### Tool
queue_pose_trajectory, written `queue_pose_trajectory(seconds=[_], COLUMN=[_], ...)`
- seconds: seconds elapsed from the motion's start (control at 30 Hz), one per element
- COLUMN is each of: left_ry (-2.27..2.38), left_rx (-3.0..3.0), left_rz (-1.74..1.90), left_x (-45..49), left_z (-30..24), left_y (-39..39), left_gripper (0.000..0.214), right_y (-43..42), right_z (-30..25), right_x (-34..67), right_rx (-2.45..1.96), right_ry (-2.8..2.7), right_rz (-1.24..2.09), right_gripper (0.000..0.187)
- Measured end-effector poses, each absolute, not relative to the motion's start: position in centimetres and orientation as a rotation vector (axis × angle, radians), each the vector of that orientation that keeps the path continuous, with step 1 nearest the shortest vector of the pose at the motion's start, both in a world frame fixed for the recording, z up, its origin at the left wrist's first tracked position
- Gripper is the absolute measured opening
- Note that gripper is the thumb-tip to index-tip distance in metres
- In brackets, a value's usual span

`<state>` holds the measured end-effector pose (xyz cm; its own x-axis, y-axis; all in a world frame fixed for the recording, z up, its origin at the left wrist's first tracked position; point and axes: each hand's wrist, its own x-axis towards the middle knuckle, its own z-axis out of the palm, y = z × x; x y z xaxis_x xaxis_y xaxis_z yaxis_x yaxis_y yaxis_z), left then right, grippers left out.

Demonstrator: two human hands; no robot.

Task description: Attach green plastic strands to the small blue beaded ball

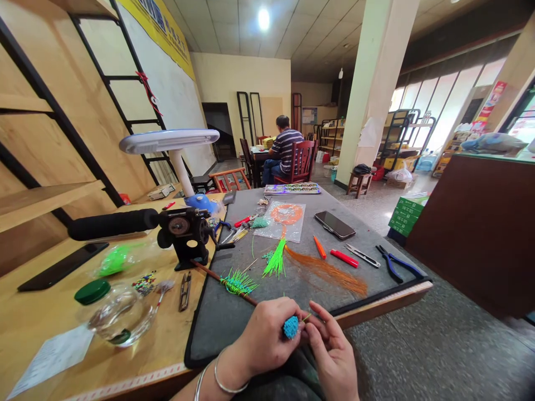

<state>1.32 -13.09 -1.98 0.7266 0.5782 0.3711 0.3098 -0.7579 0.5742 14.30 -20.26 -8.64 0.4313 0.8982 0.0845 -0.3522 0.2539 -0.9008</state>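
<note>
Near the table's front edge, my left hand (267,334), with two bangles at the wrist, is closed around a small round cluster of blue bits (290,327). My right hand (332,351) faces it, thumb and fingers pinching a thin yellow-green strand (306,318) beside the cluster. A brown rod (211,273) slopes down to behind my left hand; whether that hand touches it is hidden. Green strands with blue bits (239,283) are bunched along the rod. Beyond my hands lie a bright green bundle of strands (276,260) and loose orange fibres (330,270).
A hand-cranked winder (184,236) and a water jar (121,317) stand on the left. Across the grey mat (234,351) lie a phone (334,224), red pens (344,258), snips (363,255) and blue-handled pliers (399,264). A person (288,146) sits at a far table.
</note>
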Motion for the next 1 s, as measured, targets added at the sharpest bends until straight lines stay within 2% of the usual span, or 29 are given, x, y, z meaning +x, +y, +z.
queue_pose_trajectory(seconds=[1.0], left_ry=[0.675], left_rx=[2.452], left_rz=[0.744], left_x=[1.31], left_z=[-2.56], left_y=[-12.62], left_gripper=[0.005], right_y=[-20.28], right_z=[-9.17], right_x=[14.23], right_rx=[-1.018], right_ry=[-0.807], right_rz=[0.846], right_gripper=[0.037])
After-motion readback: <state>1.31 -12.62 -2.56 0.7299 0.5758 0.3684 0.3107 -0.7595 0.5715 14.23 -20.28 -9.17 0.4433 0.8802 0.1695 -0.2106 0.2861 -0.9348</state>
